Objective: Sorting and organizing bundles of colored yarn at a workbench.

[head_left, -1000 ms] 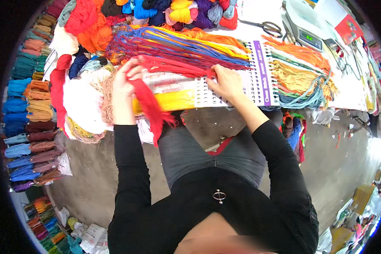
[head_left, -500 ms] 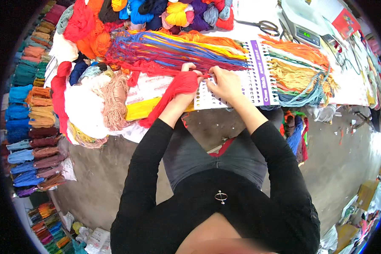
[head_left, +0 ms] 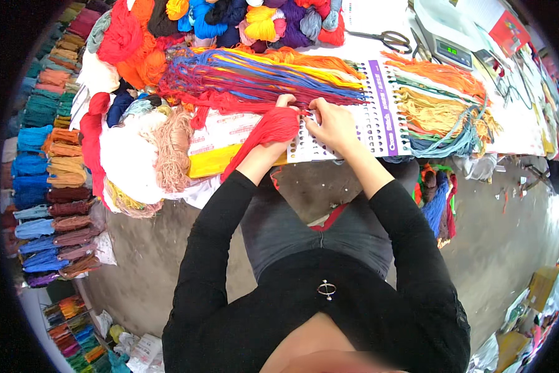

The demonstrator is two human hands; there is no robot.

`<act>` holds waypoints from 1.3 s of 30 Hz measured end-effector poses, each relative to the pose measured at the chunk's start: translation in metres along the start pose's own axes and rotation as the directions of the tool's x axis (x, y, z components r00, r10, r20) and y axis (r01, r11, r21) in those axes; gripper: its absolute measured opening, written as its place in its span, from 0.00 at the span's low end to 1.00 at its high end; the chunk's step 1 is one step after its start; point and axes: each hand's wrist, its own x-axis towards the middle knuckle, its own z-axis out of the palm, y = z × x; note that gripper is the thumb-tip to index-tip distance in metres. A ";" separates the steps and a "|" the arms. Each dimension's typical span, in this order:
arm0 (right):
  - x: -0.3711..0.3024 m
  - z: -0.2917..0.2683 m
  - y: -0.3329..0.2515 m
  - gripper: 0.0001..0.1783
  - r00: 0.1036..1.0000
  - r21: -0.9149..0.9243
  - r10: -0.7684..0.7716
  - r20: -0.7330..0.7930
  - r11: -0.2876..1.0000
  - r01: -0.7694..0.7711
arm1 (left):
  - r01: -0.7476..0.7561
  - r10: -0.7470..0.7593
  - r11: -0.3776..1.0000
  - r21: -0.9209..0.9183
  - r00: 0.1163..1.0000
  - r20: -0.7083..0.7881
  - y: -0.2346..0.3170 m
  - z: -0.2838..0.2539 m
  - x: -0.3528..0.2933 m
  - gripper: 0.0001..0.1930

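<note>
Head view: your left hand (head_left: 284, 118) is closing around a red thread bundle (head_left: 264, 133), its long axis trailing down-left along your wrist. Your right hand (head_left: 333, 122), fingers pinched narrow, is pressing the punched card (head_left: 354, 133) just right of the bundle's top end. The nearer hand to the card's holes is your right.

A small scale's green-lit screen (head_left: 456, 49) glowed at the desk's far right; a red rectangular package (head_left: 502, 25) lay just beyond it.
</note>
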 end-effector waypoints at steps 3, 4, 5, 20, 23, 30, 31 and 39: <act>-0.001 0.001 0.001 0.16 0.995 -0.017 0.055 0.079 0.998 -0.054 | 0.016 -0.020 0.998 -0.064 0.999 -0.051 -0.008 -0.023 0.004 0.11; 0.001 -0.002 -0.003 0.16 0.995 -0.017 0.058 0.076 0.998 -0.056 | 0.013 -0.019 0.995 -0.096 0.998 -0.060 -0.010 -0.038 0.006 0.12; 0.002 -0.004 -0.007 0.17 0.991 -0.033 0.072 0.116 0.997 -0.069 | -0.040 0.041 0.999 0.011 0.994 -0.099 -0.023 -0.046 0.008 0.12; -0.034 0.010 -0.064 0.04 0.994 0.619 0.015 0.108 0.781 -0.079 | 0.356 -0.368 0.922 -0.151 0.927 -0.065 0.039 -0.100 -0.055 0.22; -0.051 0.015 -0.096 0.05 0.930 0.808 0.164 0.328 0.462 -0.366 | 0.570 -0.502 0.466 -0.676 0.800 0.329 0.084 -0.061 -0.069 0.29; -0.062 -0.002 -0.090 0.07 0.876 0.848 0.226 0.426 0.238 -0.473 | 0.475 -0.318 -0.136 -0.869 0.810 0.493 0.074 -0.057 -0.066 0.28; -0.063 -0.002 -0.094 0.08 0.878 0.886 0.247 0.409 0.121 -0.447 | 0.474 -0.317 -0.137 -0.870 0.811 0.492 0.074 -0.059 -0.066 0.28; -0.072 -0.015 -0.092 0.11 0.839 0.880 0.288 0.462 -0.030 -0.474 | 0.385 -0.534 0.158 -0.909 0.808 0.250 0.088 -0.075 -0.065 0.27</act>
